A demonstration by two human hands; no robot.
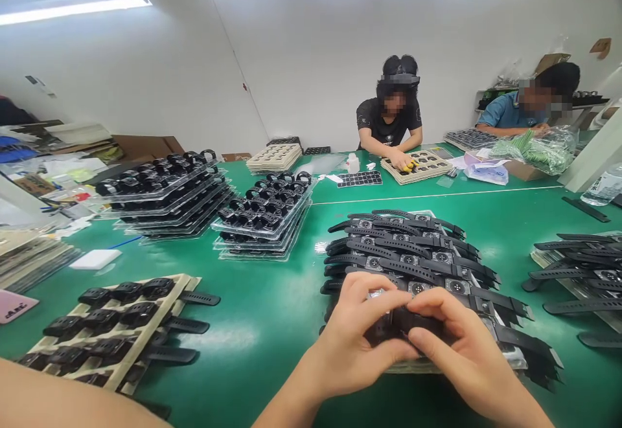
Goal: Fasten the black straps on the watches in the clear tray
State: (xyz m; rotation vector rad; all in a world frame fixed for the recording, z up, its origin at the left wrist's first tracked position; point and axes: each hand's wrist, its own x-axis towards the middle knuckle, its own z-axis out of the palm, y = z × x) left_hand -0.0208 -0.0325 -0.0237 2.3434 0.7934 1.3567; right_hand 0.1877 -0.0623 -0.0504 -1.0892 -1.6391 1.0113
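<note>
Both my left hand [359,337] and my right hand [454,344] are closed on a black watch [415,324], thumbs and forefingers curled around it from either side. Much of the watch is hidden by my fingers. Right behind and beneath my hands, rows of black smartwatches [408,259] lie face down on a stacked tray, sensor backs up and rubber straps stretched sideways. Some straps hang past the tray's right edge.
Watches fill a cardboard-coloured tray [177,285] at left, near a bare arm [58,395]. Clear plastic tray stacks [262,253] [165,221] hold looped watches. More straps [583,272] lie right. Across the green table [272,298], a person [389,123] handles a tray; another person [515,111] sits right.
</note>
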